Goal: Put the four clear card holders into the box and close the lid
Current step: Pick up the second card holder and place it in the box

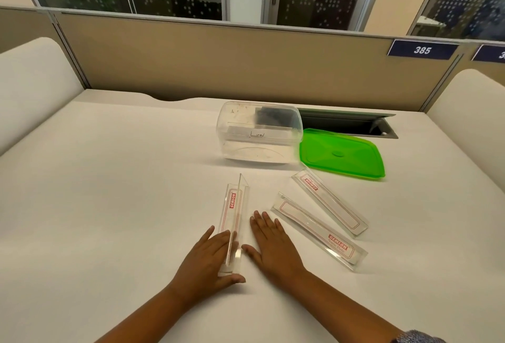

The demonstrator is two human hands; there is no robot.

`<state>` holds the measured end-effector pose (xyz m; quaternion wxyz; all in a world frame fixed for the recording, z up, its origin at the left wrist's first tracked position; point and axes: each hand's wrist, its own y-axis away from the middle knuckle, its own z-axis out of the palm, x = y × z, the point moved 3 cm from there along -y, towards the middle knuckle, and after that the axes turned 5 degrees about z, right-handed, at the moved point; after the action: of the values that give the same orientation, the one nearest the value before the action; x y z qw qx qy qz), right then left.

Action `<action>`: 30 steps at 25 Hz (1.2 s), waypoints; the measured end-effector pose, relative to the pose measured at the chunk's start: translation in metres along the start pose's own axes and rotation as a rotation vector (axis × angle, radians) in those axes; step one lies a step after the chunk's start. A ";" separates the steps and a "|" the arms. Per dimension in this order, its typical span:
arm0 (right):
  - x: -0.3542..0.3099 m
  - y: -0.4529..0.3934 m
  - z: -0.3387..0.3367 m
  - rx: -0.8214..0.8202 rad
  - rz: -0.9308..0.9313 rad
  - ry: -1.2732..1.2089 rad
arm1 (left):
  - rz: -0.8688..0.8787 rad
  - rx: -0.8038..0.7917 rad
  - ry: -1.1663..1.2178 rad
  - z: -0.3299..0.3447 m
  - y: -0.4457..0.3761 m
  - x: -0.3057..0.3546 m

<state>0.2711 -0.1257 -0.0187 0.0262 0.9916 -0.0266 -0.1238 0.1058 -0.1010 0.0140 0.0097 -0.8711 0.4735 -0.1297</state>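
Observation:
A clear card holder [234, 214] with red print stands on edge on the white table, pointing away from me. My left hand [203, 263] holds its near end, fingers along its left side and thumb curled round the end. My right hand [272, 244] lies flat on the table just right of it, fingers spread, holding nothing. Two more clear card holders [329, 203] [318, 234] lie slanted to the right. The clear box [259, 148] stands open further back; a clear holder with handwriting [257, 133] shows inside it. The green lid [341, 155] lies flat beside the box's right side.
A recessed cable tray [355, 124] with a raised flap sits behind the lid. A tan partition [218, 56] closes off the back of the desk. Rounded white side panels [30, 77] stand at left and right. A dark object [274, 117] shows through the back of the box.

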 end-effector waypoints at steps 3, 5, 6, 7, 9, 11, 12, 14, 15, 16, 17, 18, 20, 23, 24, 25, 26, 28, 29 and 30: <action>0.001 0.000 -0.003 0.008 -0.001 0.003 | -0.073 -0.010 -0.012 0.001 -0.004 -0.002; 0.003 0.002 -0.002 0.010 0.004 -0.013 | -0.144 0.005 0.018 0.002 -0.003 -0.003; 0.002 0.002 -0.001 0.009 0.004 -0.016 | -0.176 0.015 0.036 0.002 -0.003 -0.004; 0.002 0.003 0.000 0.011 0.002 -0.020 | -0.199 0.027 0.046 0.002 -0.003 -0.004; 0.002 0.003 -0.001 0.019 0.000 -0.031 | -0.218 0.040 0.046 0.001 -0.003 -0.004; 0.003 0.003 -0.001 0.022 0.000 -0.032 | -0.229 0.066 0.055 -0.001 -0.003 -0.003; 0.003 0.004 -0.001 0.025 -0.001 -0.031 | -0.236 0.092 0.061 -0.002 -0.003 -0.003; 0.002 0.004 -0.002 0.034 -0.006 -0.037 | -0.247 0.165 0.072 -0.006 -0.002 -0.003; 0.002 0.004 -0.002 0.041 -0.009 -0.040 | -0.244 0.210 0.078 -0.008 -0.001 -0.003; 0.002 0.004 -0.001 0.048 -0.012 -0.042 | -0.236 0.250 0.101 -0.010 -0.001 -0.004; 0.002 0.004 -0.001 0.050 -0.016 -0.047 | -0.222 0.282 0.132 -0.011 0.001 -0.006; 0.003 0.004 -0.001 0.047 -0.016 -0.055 | -0.206 0.313 0.159 -0.010 0.003 -0.007; 0.003 0.005 -0.001 0.033 -0.011 -0.074 | -0.196 0.378 0.220 -0.011 0.006 -0.009; 0.003 0.002 -0.008 -0.006 0.046 -0.215 | -0.221 0.488 0.372 -0.016 0.009 -0.007; 0.003 -0.001 -0.014 0.004 0.107 -0.344 | -0.262 0.527 0.462 -0.018 0.010 -0.006; 0.003 -0.005 -0.022 0.034 0.181 -0.487 | -0.315 0.552 0.577 -0.021 0.009 -0.007; 0.003 -0.009 -0.030 0.070 0.250 -0.618 | -0.364 0.564 0.694 -0.025 0.007 -0.009; 0.004 -0.020 -0.050 0.145 0.327 -0.778 | -0.404 0.606 0.858 -0.035 -0.001 -0.013; 0.004 -0.025 -0.060 0.180 0.335 -0.819 | -0.404 0.636 0.900 -0.042 -0.006 -0.015; 0.005 -0.029 -0.069 0.210 0.329 -0.848 | -0.404 0.665 0.932 -0.050 -0.012 -0.017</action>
<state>0.2944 -0.0944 0.0456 -0.0684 0.8335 -0.2040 -0.5089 0.0950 -0.0753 0.0601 0.0480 -0.7455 0.1872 -0.6379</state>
